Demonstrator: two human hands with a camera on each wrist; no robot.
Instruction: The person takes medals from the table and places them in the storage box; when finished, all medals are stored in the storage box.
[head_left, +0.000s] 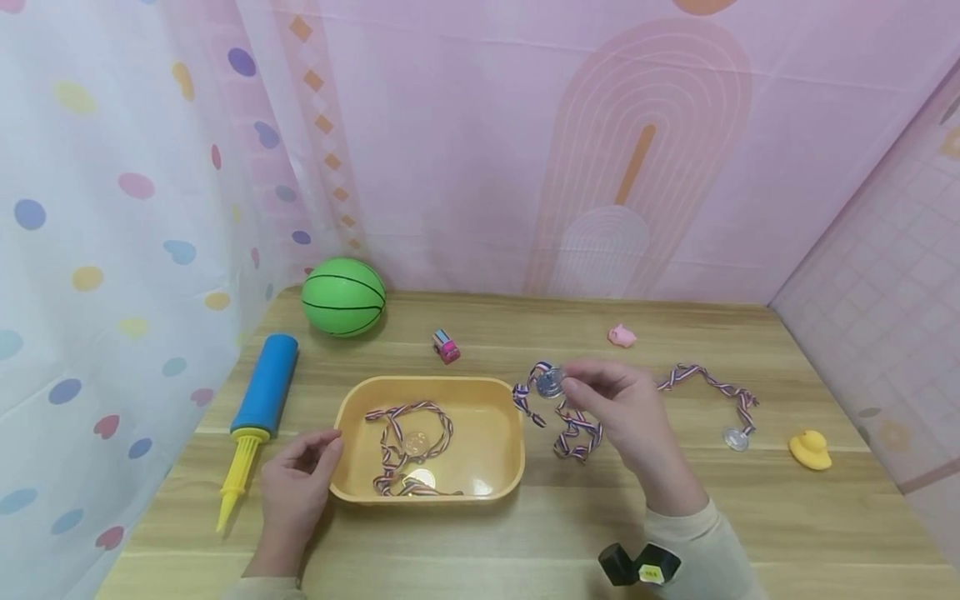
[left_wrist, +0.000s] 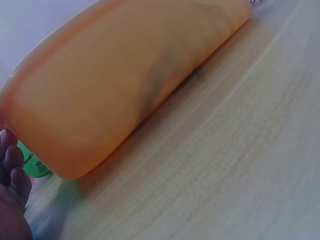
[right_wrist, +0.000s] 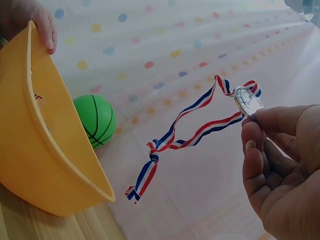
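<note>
Right grip pinches a silver medal by its rim, off the far right corner of the yellow tray. Apparently light, stiff and slick, it suits that edge hold; its soft ribbon could snag. Left grip touches the tray's left edge, clasp unclear. A toy duck sits near the counter's right edge.

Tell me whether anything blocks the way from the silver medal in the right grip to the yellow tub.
Nothing visible does. The right grip pinches the silver medal beside the yellow tub, and only the medal's own striped ribbon dangles on the side toward the tub.
</note>
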